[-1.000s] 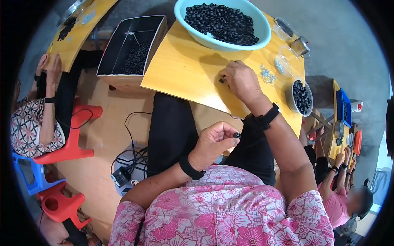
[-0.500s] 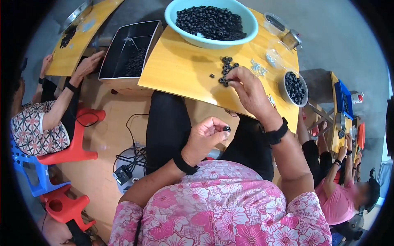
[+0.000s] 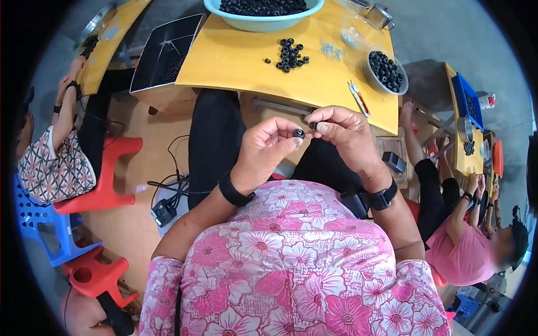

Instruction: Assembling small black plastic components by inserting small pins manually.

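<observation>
Between the thumb and fingertips of my left hand (image 3: 263, 148) is a small round black part (image 3: 298, 134) with a hole. My right hand (image 3: 353, 140) pinches another small black part (image 3: 313, 126), mostly covered by the fingers. Both hands are close together over my lap, just in front of the yellow table (image 3: 224, 64), and the two parts are slightly apart. On the tabletop lies a loose pile of black ring-shaped parts (image 3: 290, 55), with a single one to its left. A scatter of tiny silvery pieces (image 3: 332, 50) lies to the right of the pile.
A light blue basin (image 3: 258, 23) full of black parts stands at the far edge. To the right are a clear tub (image 3: 372, 80) of black parts, red-handled thread snips (image 3: 358, 98) and a metal cup (image 3: 380, 17). A black-lined box (image 3: 147, 70) stands left. Other people sit on both sides.
My right hand has come back from the pile on the table toward my left hand, now pinching a black part. The view has shifted, so the table sits higher.
</observation>
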Available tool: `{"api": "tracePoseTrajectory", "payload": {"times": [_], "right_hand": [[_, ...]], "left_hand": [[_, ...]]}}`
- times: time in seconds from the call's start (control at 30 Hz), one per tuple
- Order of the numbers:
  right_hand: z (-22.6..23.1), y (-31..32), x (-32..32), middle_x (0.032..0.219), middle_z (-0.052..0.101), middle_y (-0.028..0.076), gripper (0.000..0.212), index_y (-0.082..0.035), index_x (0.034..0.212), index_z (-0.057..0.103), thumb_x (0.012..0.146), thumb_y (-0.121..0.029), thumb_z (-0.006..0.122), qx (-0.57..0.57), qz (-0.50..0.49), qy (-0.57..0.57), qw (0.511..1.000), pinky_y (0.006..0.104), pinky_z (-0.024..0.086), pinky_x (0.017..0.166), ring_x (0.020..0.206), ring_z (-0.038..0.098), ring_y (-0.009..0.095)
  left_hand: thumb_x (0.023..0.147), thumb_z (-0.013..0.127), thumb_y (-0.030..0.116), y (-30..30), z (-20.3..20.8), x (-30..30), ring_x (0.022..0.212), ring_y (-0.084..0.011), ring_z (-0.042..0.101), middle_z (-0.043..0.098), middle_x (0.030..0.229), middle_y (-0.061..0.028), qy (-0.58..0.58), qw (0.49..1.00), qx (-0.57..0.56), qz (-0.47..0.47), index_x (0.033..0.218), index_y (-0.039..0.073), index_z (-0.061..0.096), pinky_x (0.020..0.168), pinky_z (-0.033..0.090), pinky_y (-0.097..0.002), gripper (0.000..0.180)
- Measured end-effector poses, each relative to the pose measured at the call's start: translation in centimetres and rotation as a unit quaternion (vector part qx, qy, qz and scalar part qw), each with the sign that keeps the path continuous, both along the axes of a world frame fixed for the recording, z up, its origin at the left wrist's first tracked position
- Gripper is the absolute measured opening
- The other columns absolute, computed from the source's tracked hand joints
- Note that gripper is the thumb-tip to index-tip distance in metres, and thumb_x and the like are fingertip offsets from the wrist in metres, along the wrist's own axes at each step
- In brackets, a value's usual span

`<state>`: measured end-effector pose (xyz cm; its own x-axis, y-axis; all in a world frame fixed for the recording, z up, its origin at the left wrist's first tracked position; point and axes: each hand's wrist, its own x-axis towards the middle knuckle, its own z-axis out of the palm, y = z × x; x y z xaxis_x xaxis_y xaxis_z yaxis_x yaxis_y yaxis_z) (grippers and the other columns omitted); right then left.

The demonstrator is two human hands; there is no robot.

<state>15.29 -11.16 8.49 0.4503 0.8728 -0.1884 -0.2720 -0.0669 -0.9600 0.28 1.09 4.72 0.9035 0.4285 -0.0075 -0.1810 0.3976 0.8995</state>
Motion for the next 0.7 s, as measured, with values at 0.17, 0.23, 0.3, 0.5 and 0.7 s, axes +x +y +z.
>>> {"api": "tracePoseTrajectory", "payload": {"times": [0.17,0.23,0.3,0.5,0.7], "right_hand": [[-0.1,-0.6,-1.0,0.090,0.064,0.004,0.014,0.001,0.097,0.062,0.084,0.004,0.059,0.042,0.024,0.001,0.999,0.0263,0.050,0.081,0.084,0.062,0.013],[0.0,-0.7,-1.2,0.091,0.063,0.004,0.014,0.001,0.096,0.062,0.083,0.005,0.058,0.045,0.031,-0.014,0.998,0.0262,0.050,0.081,0.084,0.062,0.013],[0.1,-0.7,-1.3,0.091,0.063,0.003,0.013,0.000,0.093,0.061,0.082,0.006,0.060,0.059,0.033,-0.022,0.997,0.0257,0.049,0.082,0.086,0.061,0.012],[0.6,-0.7,-1.4,0.091,0.062,0.000,0.018,-0.002,0.094,0.061,0.078,0.008,0.062,0.051,0.037,-0.101,0.993,0.0246,0.046,0.084,0.090,0.057,0.009],[0.6,-0.4,-1.3,0.093,0.060,0.000,0.021,-0.002,0.094,0.061,0.077,0.011,0.061,0.055,0.047,-0.118,0.990,0.0234,0.046,0.083,0.089,0.056,0.008]], "left_hand": [[0.086,0.063,-0.001,-0.4,0.9,-0.7,0.080,-0.0028,0.054,0.059,0.089,0.0009,-0.022,0.999,0.029,-0.003,0.101,0.002,0.059,0.072,0.045,-0.0178,0.017],[0.085,0.063,-0.001,-0.5,0.9,-1.1,0.080,-0.0026,0.054,0.059,0.089,0.0012,-0.021,0.999,0.038,0.004,0.101,0.002,0.059,0.071,0.045,-0.0175,0.017],[0.084,0.063,-0.002,-0.5,0.9,-1.3,0.080,-0.0022,0.054,0.059,0.089,0.0016,-0.007,0.999,0.046,0.005,0.101,0.002,0.059,0.071,0.045,-0.0170,0.017],[0.084,0.064,-0.002,-0.4,0.6,-1.5,0.080,-0.0015,0.054,0.060,0.090,0.0016,0.009,0.998,0.062,-0.002,0.099,0.002,0.059,0.072,0.045,-0.0163,0.016],[0.084,0.064,-0.002,-0.2,0.3,-1.3,0.079,-0.0015,0.055,0.061,0.090,0.0011,0.022,0.996,0.088,-0.006,0.098,0.001,0.059,0.072,0.046,-0.0169,0.015]]}}
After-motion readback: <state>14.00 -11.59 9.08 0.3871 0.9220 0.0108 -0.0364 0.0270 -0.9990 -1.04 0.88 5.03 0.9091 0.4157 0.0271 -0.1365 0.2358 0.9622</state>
